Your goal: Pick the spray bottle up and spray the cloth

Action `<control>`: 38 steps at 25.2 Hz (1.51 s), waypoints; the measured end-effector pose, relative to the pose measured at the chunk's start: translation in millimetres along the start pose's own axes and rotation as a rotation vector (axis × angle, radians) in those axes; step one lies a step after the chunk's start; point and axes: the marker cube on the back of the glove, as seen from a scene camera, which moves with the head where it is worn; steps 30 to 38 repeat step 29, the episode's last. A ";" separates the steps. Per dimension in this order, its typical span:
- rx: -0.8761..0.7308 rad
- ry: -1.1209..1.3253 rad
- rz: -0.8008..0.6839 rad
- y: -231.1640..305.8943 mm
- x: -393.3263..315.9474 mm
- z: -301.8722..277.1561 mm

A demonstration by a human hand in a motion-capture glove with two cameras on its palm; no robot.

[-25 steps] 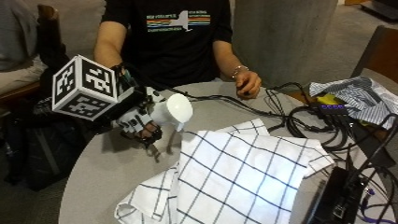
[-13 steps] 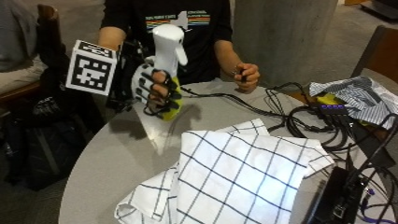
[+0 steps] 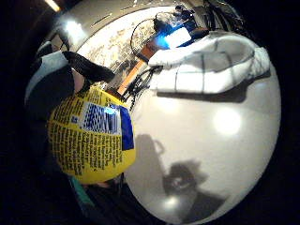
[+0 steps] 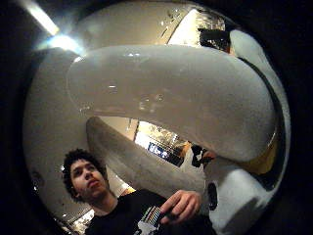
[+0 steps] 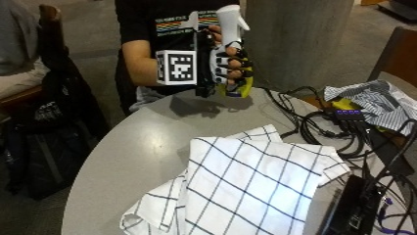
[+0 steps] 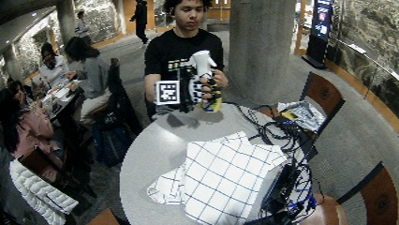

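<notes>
In the outside view the gloved right hand [image 5: 224, 66] is curled round the spray bottle [image 5: 231, 34] and holds it upright in the air above the far edge of the worktop [image 5: 140, 152], in front of the person's chest; the white spray head stands above the fingers and the yellow bottom shows under them. The checked cloth [image 5: 251, 183] lies crumpled on the worktop toward 5 o'clock from the bottle, well apart from it. So I judge the picking up as done, while the spraying is not yet done: the nozzle must come nearer to the cloth and point at it, and I cannot tell if a finger is on the trigger. A bundle of black cables [image 5: 326, 127] lies at 3 o'clock of the cloth, a striped fabric [image 5: 371, 100] behind them, and a black device [image 5: 348, 208] near the worktop edge; spray could reach these. In the wide outside view the same holds: the bottle [image 6: 204, 65] is raised and the cloth [image 6: 224, 176] is below it at 6 o'clock. In the little finger side palm view the yellow label [image 3: 86, 136] is close to the palm and the cloth [image 3: 211, 63] lies across the worktop. In the thumb side palm view the white spray head [image 4: 171, 95] fills the picture.
</notes>
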 end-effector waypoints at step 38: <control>0.056 0.707 0.159 96.0 24.6 -94.7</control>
